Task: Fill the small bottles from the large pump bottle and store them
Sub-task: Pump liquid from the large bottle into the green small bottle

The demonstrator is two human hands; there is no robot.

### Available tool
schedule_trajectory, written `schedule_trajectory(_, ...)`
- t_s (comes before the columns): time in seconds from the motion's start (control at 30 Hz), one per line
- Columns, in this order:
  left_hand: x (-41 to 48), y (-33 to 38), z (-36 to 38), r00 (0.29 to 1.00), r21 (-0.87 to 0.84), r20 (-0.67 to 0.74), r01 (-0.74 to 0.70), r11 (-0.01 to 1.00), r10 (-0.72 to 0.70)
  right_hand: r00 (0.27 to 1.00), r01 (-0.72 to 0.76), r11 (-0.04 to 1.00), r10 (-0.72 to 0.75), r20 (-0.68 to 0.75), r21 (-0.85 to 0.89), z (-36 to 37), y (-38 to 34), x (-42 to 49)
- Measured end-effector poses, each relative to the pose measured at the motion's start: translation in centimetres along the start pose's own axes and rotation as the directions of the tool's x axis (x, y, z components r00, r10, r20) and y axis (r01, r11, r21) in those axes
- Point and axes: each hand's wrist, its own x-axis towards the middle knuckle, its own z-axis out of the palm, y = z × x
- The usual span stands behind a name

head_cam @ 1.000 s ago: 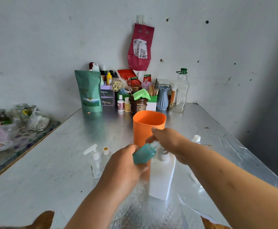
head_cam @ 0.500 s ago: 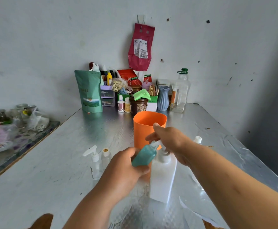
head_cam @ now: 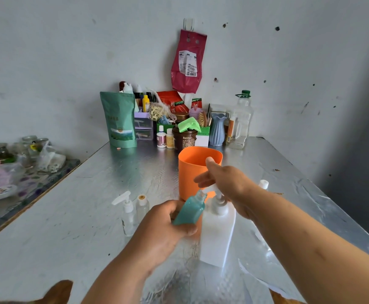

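Okay, here we are at the foil-covered table [head_cam: 87,216], and everything I need is pulled in close to the near edge so I can work without stretching. The orange tub [head_cam: 190,172] stands just behind the action, mouth up. My guess is that's where the finished ones get stored, so it waits within easy reach.

In front of it, the large pump bottle [head_cam: 217,235] stands upright on the table, to the right of my left hand. My right hand [head_cam: 225,185] lies over its pump head with the fingers loose and spread, the forefinger lifted. It's pressing from above rather than gripping, since pumping only takes a push. The spout [head_cam: 208,189] peeks out to the left from under it.

My left hand [head_cam: 164,229] is wrapped around the small teal bottle [head_cam: 190,212]. I'm tilting it so its open neck comes right up under that spout and the liquid should go in, not onto the foil. It looks well filled already.

Over to the left, a clear pump bottle [head_cam: 127,212] and a capped little bottle [head_cam: 142,206] stand side by side, looking empty and parked out of the way. Another white cap [head_cam: 263,184] shows behind my right forearm.
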Motion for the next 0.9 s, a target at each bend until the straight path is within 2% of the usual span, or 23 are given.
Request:
schedule_trajectory(0.2,-0.16,-0.21,0.14,0.999,-0.09,0.035,0.023,0.996,-0.02,1.0,0.029,0.999,-0.028,-0.012,0.037,0.04,0.11,-0.19)
schedule_trajectory(0.67,-0.37,-0.16,0.3,1.0,-0.109,0.012,0.015,0.994,-0.014,0.999,0.028,0.997,-0.026,-0.031,0.072,0.07,-0.1,-0.36)
schedule_trajectory(0.9,-0.33,-0.31,0.46,1.0,-0.121,0.006,0.019,0.992,-0.019,0.996,0.074,0.992,-0.068,-0.057,0.105,-0.1,0.39,-0.45)
